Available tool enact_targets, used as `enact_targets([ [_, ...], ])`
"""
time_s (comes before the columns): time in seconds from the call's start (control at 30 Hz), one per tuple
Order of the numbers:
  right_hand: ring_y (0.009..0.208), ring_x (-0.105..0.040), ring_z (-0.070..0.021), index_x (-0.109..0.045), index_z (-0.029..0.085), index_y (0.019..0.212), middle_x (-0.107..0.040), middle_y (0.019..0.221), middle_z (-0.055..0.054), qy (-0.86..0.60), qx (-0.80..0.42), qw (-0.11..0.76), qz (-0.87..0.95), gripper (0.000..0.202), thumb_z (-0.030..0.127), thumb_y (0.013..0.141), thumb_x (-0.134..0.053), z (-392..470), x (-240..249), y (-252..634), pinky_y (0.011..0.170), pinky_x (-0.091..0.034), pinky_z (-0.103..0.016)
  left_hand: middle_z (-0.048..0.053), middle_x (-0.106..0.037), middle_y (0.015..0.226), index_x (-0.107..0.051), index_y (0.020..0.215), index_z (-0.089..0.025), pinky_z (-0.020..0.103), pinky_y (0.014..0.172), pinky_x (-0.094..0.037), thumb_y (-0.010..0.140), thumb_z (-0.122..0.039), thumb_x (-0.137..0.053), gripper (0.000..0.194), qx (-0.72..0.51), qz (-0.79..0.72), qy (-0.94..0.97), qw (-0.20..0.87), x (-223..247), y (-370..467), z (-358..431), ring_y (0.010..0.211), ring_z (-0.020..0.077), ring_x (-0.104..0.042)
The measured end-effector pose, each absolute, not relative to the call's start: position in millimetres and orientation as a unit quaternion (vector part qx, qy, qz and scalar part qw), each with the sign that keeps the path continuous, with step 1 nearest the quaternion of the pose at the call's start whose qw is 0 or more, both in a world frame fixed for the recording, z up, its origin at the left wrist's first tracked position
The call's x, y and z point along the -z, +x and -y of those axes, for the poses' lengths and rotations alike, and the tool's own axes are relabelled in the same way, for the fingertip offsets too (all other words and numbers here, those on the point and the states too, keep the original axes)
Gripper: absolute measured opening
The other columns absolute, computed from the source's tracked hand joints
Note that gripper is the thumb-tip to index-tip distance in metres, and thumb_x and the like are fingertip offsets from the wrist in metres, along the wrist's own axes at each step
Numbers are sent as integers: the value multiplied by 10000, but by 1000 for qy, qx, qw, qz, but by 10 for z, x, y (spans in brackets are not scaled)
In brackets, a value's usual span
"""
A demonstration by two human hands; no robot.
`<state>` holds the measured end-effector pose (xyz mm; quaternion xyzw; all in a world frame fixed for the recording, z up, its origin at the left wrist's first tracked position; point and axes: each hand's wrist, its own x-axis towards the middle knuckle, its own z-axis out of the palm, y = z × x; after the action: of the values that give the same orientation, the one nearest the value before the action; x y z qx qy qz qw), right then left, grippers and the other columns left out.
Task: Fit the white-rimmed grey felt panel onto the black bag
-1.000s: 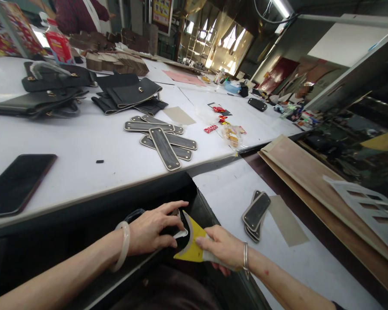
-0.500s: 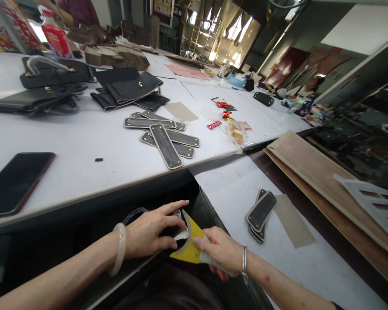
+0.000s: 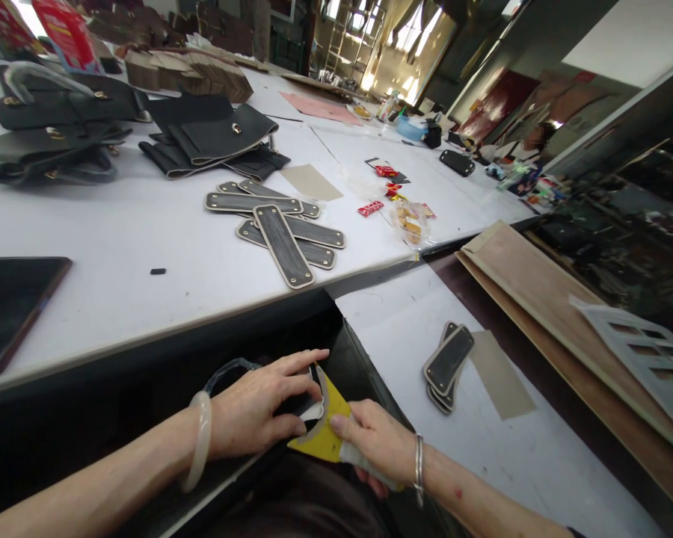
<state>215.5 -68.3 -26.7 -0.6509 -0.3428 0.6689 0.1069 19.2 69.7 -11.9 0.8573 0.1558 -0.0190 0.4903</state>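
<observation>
Yellow plastic is what shows between the two hands: a flat scraper (image 3: 326, 431) is pinched at its lower end by the right hand (image 3: 377, 442), fingers closed around the handle so the broad edge can be pressed against the work. A dark leather piece (image 3: 301, 397) with a pale rim is pinned down by the left hand (image 3: 258, 407), whose fingers are spread flat over it rather than curled, apparently to keep it from sliding under the scraper. Both are held low, at the near edge of the white table (image 3: 146, 299), over what looks like a dark recess below the tabletop. Just to the right, a small stack of oval dark pieces (image 3: 447, 366) is laid on a lower white surface beside a tan paper sheet (image 3: 502, 375), within easy reach. Further out on the table, long dark strips with pale edges (image 3: 283, 239) are fanned loosely, a phone (image 3: 8, 306) is left face up at the left, and black bags (image 3: 50, 134) and folded flaps (image 3: 216, 142) are piled behind
</observation>
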Motion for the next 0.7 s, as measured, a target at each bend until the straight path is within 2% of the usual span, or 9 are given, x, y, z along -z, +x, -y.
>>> enact_targets([
  [0.47, 301, -469, -117, -528, 159, 866, -499, 429, 34, -656, -685, 143, 281, 590, 736, 792, -432, 755, 334, 1992, 296, -368, -180, -45, -251, 1547, -569, 996, -253, 285, 1111, -301, 724, -125, -563, 301, -4, -139, 840, 524, 205, 173, -701, 1385, 167, -300],
  [0.7, 279, -457, -118, -499, 163, 825, -505, 405, 29, -653, -691, 174, 256, 609, 765, 758, -437, 783, 345, 1908, 268, -359, -179, 8, -285, 1530, -463, 1096, -246, 293, 1124, -288, 694, -78, -515, 439, -22, -144, 834, 533, 211, 150, -697, 1382, 149, -297],
])
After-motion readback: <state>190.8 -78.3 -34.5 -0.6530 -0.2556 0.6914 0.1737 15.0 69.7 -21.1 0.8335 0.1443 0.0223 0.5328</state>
